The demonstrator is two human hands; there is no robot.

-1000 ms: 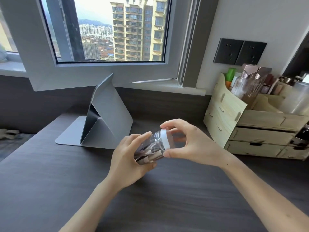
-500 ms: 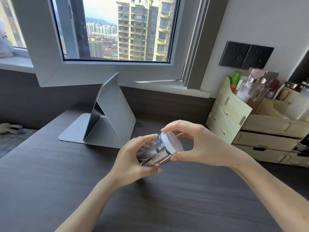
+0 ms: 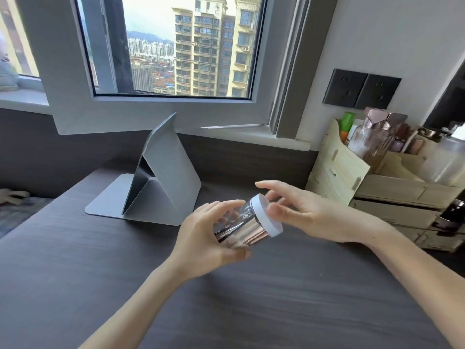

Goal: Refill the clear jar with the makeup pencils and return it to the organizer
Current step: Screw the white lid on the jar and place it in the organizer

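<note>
My left hand [image 3: 201, 240] grips the clear jar [image 3: 245, 226] around its body, tilted with the top pointing right and up, above the dark desk. A white lid [image 3: 267, 214] sits on the jar. Rose-gold and dark makeup pencils [image 3: 251, 236] show through the clear wall. My right hand [image 3: 309, 211] hovers just right of the lid with fingers spread and holds nothing; I cannot tell whether its fingertips still touch the lid. The pale wooden organizer [image 3: 347, 170] stands at the right against the wall.
A grey folded tablet stand [image 3: 156, 182] sits behind the hands on the dark desk [image 3: 100, 273]. The organizer's top holds a pink glass bottle [image 3: 372, 139], a green-capped bottle [image 3: 346, 123] and other cosmetics. Above the desk is a window frame [image 3: 176, 109].
My right hand has let go of the white lid and opened its fingers. The jar has shifted slightly rightward in my left hand, and the view has moved closer.
</note>
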